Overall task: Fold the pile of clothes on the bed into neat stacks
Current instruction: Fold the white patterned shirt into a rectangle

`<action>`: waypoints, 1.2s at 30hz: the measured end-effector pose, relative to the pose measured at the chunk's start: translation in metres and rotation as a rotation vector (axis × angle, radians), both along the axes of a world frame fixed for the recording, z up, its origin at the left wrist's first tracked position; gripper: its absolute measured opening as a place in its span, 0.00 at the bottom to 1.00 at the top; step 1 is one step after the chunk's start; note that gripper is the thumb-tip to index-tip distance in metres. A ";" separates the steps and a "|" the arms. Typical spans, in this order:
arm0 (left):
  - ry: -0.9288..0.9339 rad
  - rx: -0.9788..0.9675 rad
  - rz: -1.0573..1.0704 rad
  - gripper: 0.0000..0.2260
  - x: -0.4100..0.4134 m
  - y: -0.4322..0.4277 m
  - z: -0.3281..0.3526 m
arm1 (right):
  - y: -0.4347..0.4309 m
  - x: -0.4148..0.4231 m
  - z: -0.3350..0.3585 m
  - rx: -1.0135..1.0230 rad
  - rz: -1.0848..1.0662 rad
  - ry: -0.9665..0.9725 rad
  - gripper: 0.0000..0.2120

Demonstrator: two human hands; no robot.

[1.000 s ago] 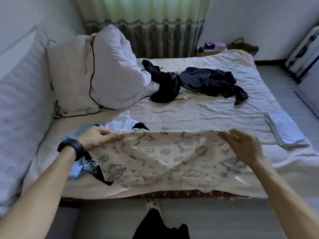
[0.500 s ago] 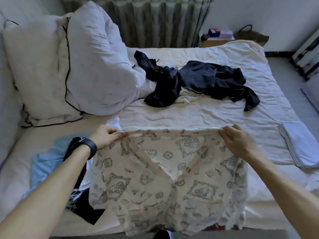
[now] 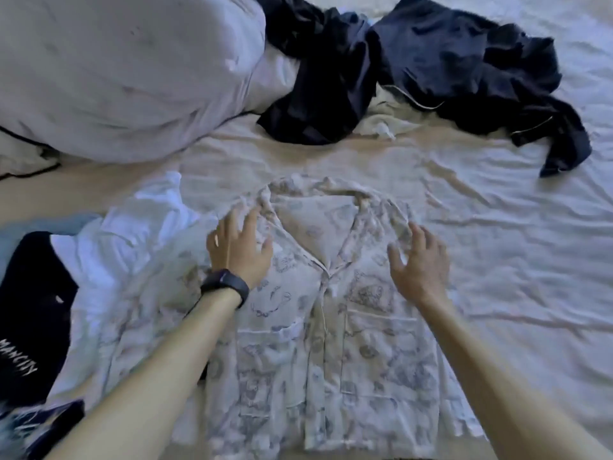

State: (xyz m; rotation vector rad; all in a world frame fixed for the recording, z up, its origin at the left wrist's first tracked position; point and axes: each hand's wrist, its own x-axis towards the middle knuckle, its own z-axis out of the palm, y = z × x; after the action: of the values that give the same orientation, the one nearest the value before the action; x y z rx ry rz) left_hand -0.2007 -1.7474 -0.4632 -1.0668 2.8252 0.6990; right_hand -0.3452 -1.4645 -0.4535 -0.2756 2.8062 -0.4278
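A cream patterned pyjama shirt [image 3: 331, 343] lies flat on the bed, front up, collar pointing away from me. My left hand [image 3: 237, 249], with a dark watch on the wrist, rests with spread fingers on the shirt's left shoulder. Over the right shoulder of the shirt my right hand [image 3: 419, 262] is spread with straight fingers, touching or just above the cloth. Neither hand holds anything. A heap of dark navy clothes [image 3: 414, 71] lies crumpled further back. White [image 3: 132, 234] and black [image 3: 30, 310] garments lie to the left, partly under the shirt's sleeve.
A large white pillow [image 3: 126, 68] takes up the back left. The wrinkled cream bed sheet [image 3: 514, 244] stretches to the right of the shirt. A pale blue cloth [image 3: 33, 227] shows at the left edge.
The shirt, held up by its shoulders before, now lies spread flat on the bed. Both hands have let go of it and opened over its shoulders. The view has moved closer and down.
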 end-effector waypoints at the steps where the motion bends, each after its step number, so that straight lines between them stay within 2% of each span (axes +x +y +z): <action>1: 0.001 0.030 -0.003 0.25 0.032 0.025 -0.010 | 0.016 0.033 -0.009 -0.039 -0.026 -0.054 0.29; 4: 0.021 0.079 0.096 0.25 0.144 0.100 -0.033 | 0.078 0.138 -0.029 -0.087 -0.326 -0.228 0.26; 7: -0.077 0.218 0.496 0.27 0.230 0.154 -0.042 | 0.137 0.222 -0.033 -0.019 -0.734 -0.347 0.26; 10: -0.209 0.300 0.717 0.30 0.263 0.173 -0.043 | 0.172 0.266 -0.030 -0.001 -0.886 -0.483 0.34; 13: -0.196 0.353 0.721 0.28 0.273 0.170 -0.046 | 0.187 0.272 -0.035 -0.131 -0.880 -0.552 0.39; 15: -0.175 0.446 0.746 0.25 0.275 0.162 -0.052 | 0.193 0.262 -0.049 -0.194 -0.838 -0.531 0.41; 17: -0.179 0.543 0.774 0.27 0.278 0.153 -0.058 | 0.197 0.248 -0.063 -0.247 -0.827 -0.527 0.41; 19: -0.174 0.616 0.814 0.30 0.286 0.147 -0.061 | 0.204 0.240 -0.075 -0.284 -0.812 -0.551 0.34; 22: -0.239 0.764 0.744 0.34 0.306 0.144 -0.057 | 0.220 0.244 -0.075 -0.312 -0.725 -0.559 0.21; 24: -0.181 0.876 0.744 0.35 0.322 0.145 -0.048 | 0.233 0.251 -0.066 -0.348 -0.670 -0.517 0.19; 27: -0.021 0.776 0.762 0.33 0.346 0.148 -0.032 | 0.257 0.262 -0.048 -0.446 -0.654 -0.398 0.17; 30: 0.015 0.582 0.728 0.19 0.364 0.154 -0.024 | 0.277 0.277 -0.034 -0.388 -0.623 -0.273 0.18; 34: -0.066 0.552 0.721 0.28 0.373 0.166 -0.026 | 0.288 0.291 -0.044 -0.319 -0.631 -0.367 0.18; 36: -0.116 0.574 0.712 0.26 0.377 0.174 -0.034 | 0.285 0.292 -0.052 -0.290 -0.582 -0.376 0.18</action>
State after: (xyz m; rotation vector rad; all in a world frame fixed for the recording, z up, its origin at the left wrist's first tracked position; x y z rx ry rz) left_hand 0.1762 -1.5737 -0.4972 -1.8693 1.8885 1.3168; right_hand -0.0530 -1.1796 -0.5057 0.5278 2.4022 -0.9073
